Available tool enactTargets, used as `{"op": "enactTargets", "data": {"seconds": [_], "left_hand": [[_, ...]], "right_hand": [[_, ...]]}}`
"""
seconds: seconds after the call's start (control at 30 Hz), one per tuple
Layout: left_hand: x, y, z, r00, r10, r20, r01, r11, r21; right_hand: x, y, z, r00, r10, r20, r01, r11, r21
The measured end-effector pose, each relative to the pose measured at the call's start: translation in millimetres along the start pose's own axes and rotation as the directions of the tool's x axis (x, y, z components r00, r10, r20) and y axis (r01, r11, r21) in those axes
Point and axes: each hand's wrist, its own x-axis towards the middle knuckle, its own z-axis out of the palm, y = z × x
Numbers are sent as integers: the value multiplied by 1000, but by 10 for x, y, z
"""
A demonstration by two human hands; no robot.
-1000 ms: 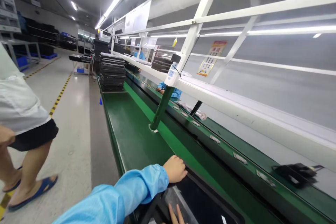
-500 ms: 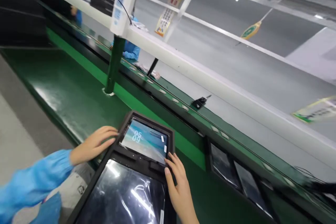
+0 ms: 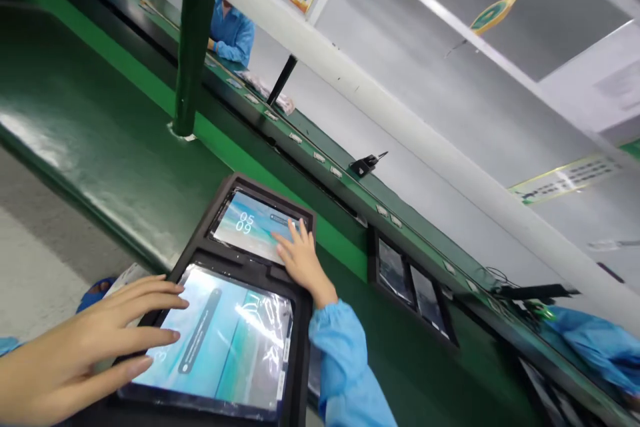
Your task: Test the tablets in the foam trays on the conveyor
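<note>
A dark foam tray holds two tablets, one behind the other. The far tablet is lit and reads 05 09. The near tablet, under glossy film, shows a blue-green beach picture with a grey bar across it. My left hand is open, its spread fingertips over the near tablet's left edge; contact is unclear. Over the right side of the far tablet lies my right hand, fingers apart, fingertips at the screen beside its small grey bar. Neither hand grips anything.
The green bench runs diagonally, with a green post rising from it. Another tray with dark tablets sits to the right. Small pale parts line the conveyor. Co-workers in blue are behind and at right.
The near tablet's screen went from dark to lit. My right hand moved from the tray's edge onto the far tablet; my left hand came back toward the near tablet. The view shifted.
</note>
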Motion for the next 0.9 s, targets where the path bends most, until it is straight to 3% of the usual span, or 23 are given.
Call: {"op": "enactTargets", "data": {"seconds": [0.1,0.2,0.33,0.53,0.63,0.73,0.8,0.9], "left_hand": [[80,142,-119,990,73,120,-80,995,57],[134,268,-155,973,161,168,-177,980,86],[245,410,-39,973,179,143,-190,979,67],[776,686,507,937,292,191,-286,956,-57],[914,617,663,907,356,223,-342,934,-102],[710,303,491,936,276,219,-265,961,-78],[426,69,244,962,169,216,-176,984,12],[2,-145,-111,992,23,126,-43,986,158]], "right_hand": [[331,223,-61,989,102,-108,-109,992,-60],[403,359,-92,957,156,-244,-155,988,23],[85,299,-63,932,137,-336,-91,985,147],[-570,38,80,941,154,-301,-78,965,250],[-775,-59,111,944,151,-292,-79,966,246],[-879,-159,108,947,143,-286,-71,966,248],[-872,-258,107,950,111,-291,-43,972,231],[-749,-473,128,970,-21,-241,64,983,172]]}}
